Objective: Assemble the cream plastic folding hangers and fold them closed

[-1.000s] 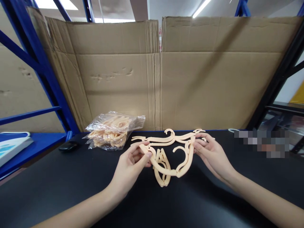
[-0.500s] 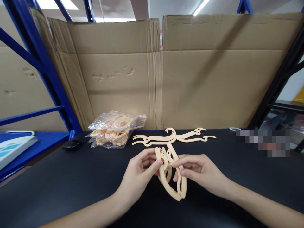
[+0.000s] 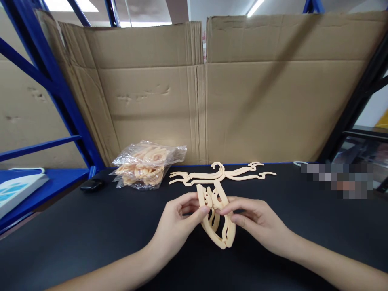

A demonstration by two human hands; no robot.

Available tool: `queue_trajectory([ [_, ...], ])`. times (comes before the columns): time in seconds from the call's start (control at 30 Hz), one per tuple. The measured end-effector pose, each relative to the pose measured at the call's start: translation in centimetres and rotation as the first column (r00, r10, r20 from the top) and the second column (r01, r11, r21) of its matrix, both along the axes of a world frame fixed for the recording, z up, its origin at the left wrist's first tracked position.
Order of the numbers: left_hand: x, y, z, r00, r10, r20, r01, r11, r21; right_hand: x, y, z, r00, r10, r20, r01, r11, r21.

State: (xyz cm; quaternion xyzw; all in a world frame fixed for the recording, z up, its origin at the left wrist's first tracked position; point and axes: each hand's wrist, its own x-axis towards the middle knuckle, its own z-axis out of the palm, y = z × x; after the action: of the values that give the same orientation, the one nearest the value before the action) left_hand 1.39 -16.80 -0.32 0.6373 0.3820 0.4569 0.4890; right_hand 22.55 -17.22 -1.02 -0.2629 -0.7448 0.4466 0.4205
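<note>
A cream plastic folding hanger (image 3: 229, 234) is held between my two hands above the black table, its arms folded into a narrow V with the joined end low and towards me. My left hand (image 3: 182, 214) pinches the left arm with thumb and fingers. On the other side, my right hand (image 3: 254, 220) grips the right arm. Part of the hanger is hidden behind my fingers. Just beyond it lie unfolded hangers (image 3: 224, 174) of the same colour, arms spread sideways and a curved hook on top; I cannot tell how many overlap.
Clear plastic bags (image 3: 145, 165) of cream hanger parts are stacked at back left, beside a black computer mouse (image 3: 91, 185). Cardboard sheets (image 3: 151, 93) wall off the back of the black table (image 3: 100, 234). Blue rack posts (image 3: 65, 101) rise on the left. A blurred patch covers something at right.
Both hands keep their grip on the hanger. Its joined lower end has shifted slightly up and left, and the two arms look a little more upright.
</note>
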Motion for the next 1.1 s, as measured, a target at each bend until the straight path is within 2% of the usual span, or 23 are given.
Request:
queue_trajectory([
  [0.1, 0.1, -0.1, -0.1, 0.999, -0.014, -0.045, 0.016, 0.999, 0.032, 0.2, -0.3, 0.3, 0.996, -0.004, 0.093, -0.003, 0.997, 0.077],
  [0.23, 0.2, -0.3, -0.2, 0.997, 0.027, -0.077, -0.026, 1.0, 0.018, 0.4, -0.2, 0.2, 0.99, 0.002, 0.138, -0.013, 0.997, 0.077],
  [0.47, 0.4, -0.3, 0.0, 0.99, 0.07, -0.124, -0.065, 0.997, 0.049, -0.3, -0.2, -0.3, 0.995, 0.095, 0.02, -0.093, 0.992, -0.08],
  [0.6, 0.3, 0.0, 0.1, 0.987, 0.008, -0.161, 0.005, 0.997, 0.078, -0.3, 0.2, -0.4, 0.997, 0.06, -0.039, -0.066, 0.985, -0.157],
  [0.67, 0.0, 0.3, -0.2, 0.978, 0.018, -0.21, 0.012, 0.99, 0.143, 0.2, 0.8, -0.6, 0.999, 0.013, -0.045, -0.021, 0.984, -0.178],
  [0.77, -0.8, 0.8, -0.8, 0.911, 0.116, -0.397, 0.038, 0.932, 0.359, 1.4, 2.1, -0.8, 0.993, -0.113, 0.014, 0.114, 0.974, -0.196],
  [0.83, -1.2, 0.9, -1.0, 0.829, 0.141, -0.542, 0.157, 0.87, 0.467, 2.3, 3.0, -1.1, 0.974, -0.199, 0.111, 0.219, 0.953, -0.211],
  [0.9, -1.5, 0.9, -1.2, 0.753, 0.127, -0.646, 0.279, 0.828, 0.487, 2.8, 3.7, -1.4, 0.948, -0.236, 0.215, 0.282, 0.934, -0.22],
  [0.97, -1.5, 0.7, -1.2, 0.701, 0.111, -0.704, 0.35, 0.807, 0.476, 3.0, 4.1, -1.7, 0.929, -0.237, 0.285, 0.301, 0.931, -0.206],
  [1.1, -1.2, 0.5, -1.4, 0.673, 0.108, -0.732, 0.399, 0.78, 0.482, 2.9, 4.0, -2.0, 0.892, -0.251, 0.376, 0.311, 0.944, -0.107],
])
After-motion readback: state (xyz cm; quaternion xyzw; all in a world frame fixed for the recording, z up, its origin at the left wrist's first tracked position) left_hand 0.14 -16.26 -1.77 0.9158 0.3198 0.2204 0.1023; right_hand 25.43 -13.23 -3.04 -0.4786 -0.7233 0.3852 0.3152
